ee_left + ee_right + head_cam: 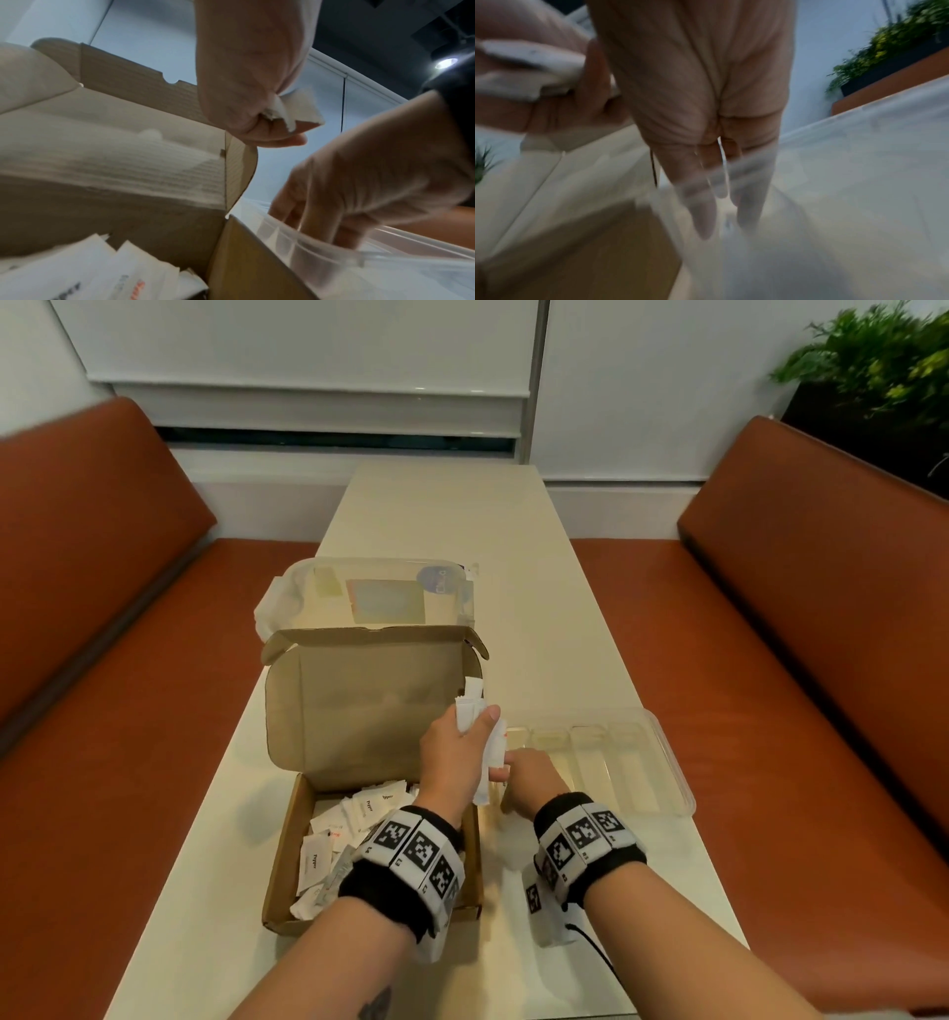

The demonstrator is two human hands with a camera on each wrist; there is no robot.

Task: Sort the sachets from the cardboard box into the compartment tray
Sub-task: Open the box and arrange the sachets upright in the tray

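The open cardboard box (285, 865) lies on the table's left side, with several white sachets (359, 814) loose inside it. My left hand (485, 726) hovers over the box's right edge and grips a bundle of sachets (470, 711), one of which hangs below the fist. In the left wrist view the bundle (295, 109) sticks out of the left hand (257, 121). To the right of the box lies the clear compartment tray (667, 762). My right hand (513, 762) reaches into the tray's leftmost compartment with straight fingers (700, 213); I see nothing held in it.
A clear plastic lid (385, 593) and a crumpled white bag (267, 608) lie behind the box. Brown benches (102, 660) flank the narrow cream table (462, 531). A potted plant (873, 367) stands at the far right.
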